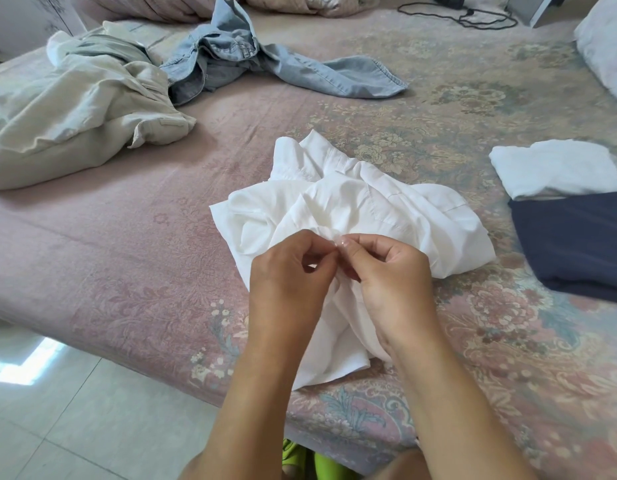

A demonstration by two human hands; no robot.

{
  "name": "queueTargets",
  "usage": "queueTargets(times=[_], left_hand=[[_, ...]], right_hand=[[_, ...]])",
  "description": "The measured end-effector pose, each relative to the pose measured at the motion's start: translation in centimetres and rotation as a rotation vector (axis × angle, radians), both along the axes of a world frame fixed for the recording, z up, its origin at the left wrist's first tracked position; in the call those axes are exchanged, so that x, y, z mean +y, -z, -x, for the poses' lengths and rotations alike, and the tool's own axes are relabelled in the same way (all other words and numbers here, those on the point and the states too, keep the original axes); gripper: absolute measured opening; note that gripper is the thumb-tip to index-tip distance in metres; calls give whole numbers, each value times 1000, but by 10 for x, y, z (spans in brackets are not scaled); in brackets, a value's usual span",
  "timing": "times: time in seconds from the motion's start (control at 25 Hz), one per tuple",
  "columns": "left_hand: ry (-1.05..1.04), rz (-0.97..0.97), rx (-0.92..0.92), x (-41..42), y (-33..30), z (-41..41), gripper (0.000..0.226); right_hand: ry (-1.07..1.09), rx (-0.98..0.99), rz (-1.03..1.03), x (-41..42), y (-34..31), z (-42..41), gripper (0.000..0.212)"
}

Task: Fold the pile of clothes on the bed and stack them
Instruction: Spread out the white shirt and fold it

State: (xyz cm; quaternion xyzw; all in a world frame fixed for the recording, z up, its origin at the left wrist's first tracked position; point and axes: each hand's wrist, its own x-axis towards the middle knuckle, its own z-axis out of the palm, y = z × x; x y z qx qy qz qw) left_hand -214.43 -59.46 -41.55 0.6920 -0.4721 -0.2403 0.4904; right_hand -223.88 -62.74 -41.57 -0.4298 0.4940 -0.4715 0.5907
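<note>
A crumpled white shirt (369, 209) lies on the bed (127, 237) near its front edge. My left hand (286, 275) and my right hand (393, 271) meet over its near part, and both pinch the white cloth between thumb and fingertips at the same spot. At the right sit a folded white garment (556, 168) and a folded navy garment (577, 240), the white one partly over the navy one's far edge. A beige garment (75, 109) and a light-blue denim garment (251, 60) lie unfolded at the far left.
A floral pink bedspread covers the bed. A pillow (608, 53) lies at the far right, a black cable (466, 15) at the back, bunched bedding behind the denim. Tiled floor (75, 410) shows at the lower left.
</note>
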Motion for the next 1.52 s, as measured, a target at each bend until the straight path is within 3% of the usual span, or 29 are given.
queueTargets(times=[0.52,0.84,1.04,1.24,1.28,1.44,1.52], left_hand=[[9,23,112,-4,4,0,12],[25,-221,770,-9,0,-6,13],[45,-319,936,-10,-3,-10,13],[62,-373,1173,-10,-6,-14,12],[35,-340,1129,-10,-5,-13,14],[-104,-169,560,-6,0,-8,18],[-106,-115,506,-5,0,-8,17]], right_hand=[[112,-137,-76,-7,2,-2,15],[24,-200,-46,-9,2,-1,18],[-25,47,191,-10,9,-1,22],[-83,24,270,-11,7,0,25],[-95,66,276,-11,8,0,25],[-138,162,208,-9,12,1,16],[-149,127,163,-7,14,1,14]])
